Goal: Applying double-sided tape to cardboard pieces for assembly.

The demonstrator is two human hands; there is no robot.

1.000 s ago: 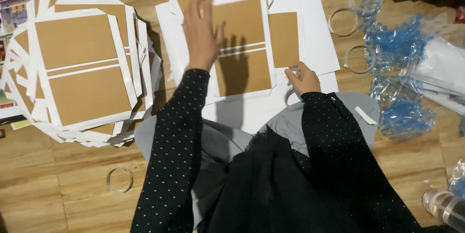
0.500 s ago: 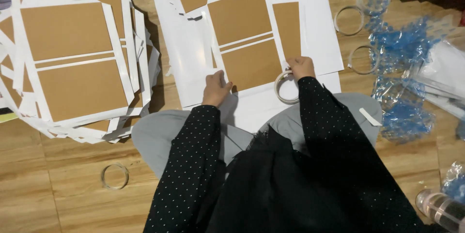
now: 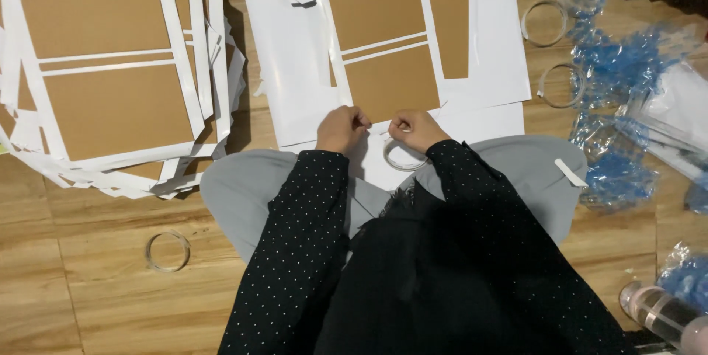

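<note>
A: While both fists sit close together at the near edge of the white sheet (image 3: 295, 67), what do they hold?
B: Left hand (image 3: 341, 128) and right hand (image 3: 415, 129): fingers curled narrow, pinching something too small to tell. Tape ring (image 3: 402, 156) lies just below the right hand (on the sheet), near the brown card panels (image 3: 387, 53).

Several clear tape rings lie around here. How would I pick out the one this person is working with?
Start at the white sheet with brown card panels lying in front of the seated person. At its near edge the left hand and right hand meet. The tape ring lies just under the right hand, on white paper over the lap, while the others lie on bare wooden floor.
</note>
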